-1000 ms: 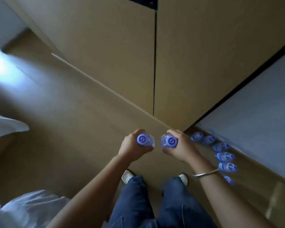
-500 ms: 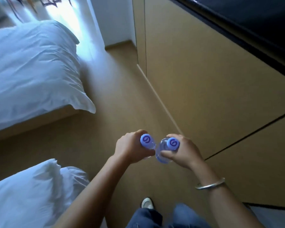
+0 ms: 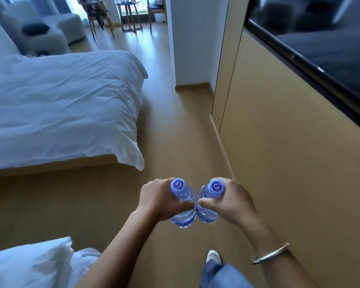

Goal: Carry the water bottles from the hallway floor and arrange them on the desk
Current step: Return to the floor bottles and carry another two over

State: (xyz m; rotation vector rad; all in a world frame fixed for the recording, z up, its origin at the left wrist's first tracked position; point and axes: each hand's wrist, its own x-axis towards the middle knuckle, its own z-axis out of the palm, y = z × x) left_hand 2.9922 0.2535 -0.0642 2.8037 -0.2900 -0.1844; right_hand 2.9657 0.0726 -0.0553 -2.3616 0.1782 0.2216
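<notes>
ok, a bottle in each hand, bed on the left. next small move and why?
Probably keep walking straight down the floor strip between the bed and the wall panel. The left hand and right hand each grip a bottle upright, and no desk is clearly in view.

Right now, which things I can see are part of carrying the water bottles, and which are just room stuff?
Part of the job:
left hand gripping the left bottle
right hand gripping the right bottle

Just lying about:
bed
pillow
armchair
television
bracelet
</notes>
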